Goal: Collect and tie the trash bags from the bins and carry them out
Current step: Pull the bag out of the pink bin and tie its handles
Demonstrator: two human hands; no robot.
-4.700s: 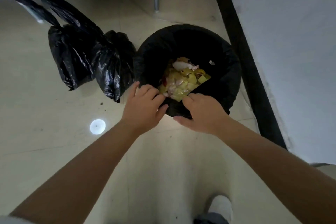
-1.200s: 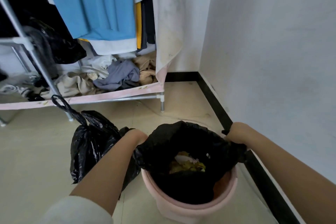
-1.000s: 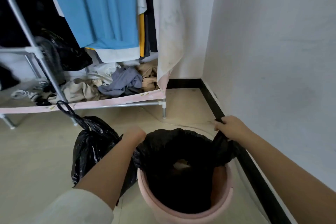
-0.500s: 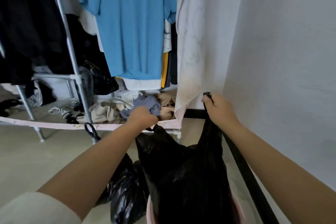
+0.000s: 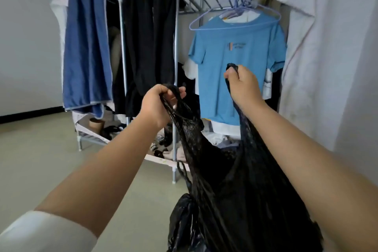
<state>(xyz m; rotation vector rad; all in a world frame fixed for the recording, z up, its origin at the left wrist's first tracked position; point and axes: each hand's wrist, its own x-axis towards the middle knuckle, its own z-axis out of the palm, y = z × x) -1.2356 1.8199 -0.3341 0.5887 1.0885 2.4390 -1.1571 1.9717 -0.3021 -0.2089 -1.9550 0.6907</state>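
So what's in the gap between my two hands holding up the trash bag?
In the head view, the left hand and right hand grip opposite sides of the black trash bag. Between them the bag's mouth sags open; behind the gap hangs the blue T-shirt.

Location: a home bedroom or dressing corner. Beyond the left hand [image 5: 156, 104] stands a metal clothes rack [image 5: 175, 71] hung with dark garments; behind the right hand [image 5: 244, 87] a blue T-shirt [image 5: 214, 63] hangs on a hanger [image 5: 235, 16]. Loose clothing covers the rack's lower shelf [image 5: 163, 158].
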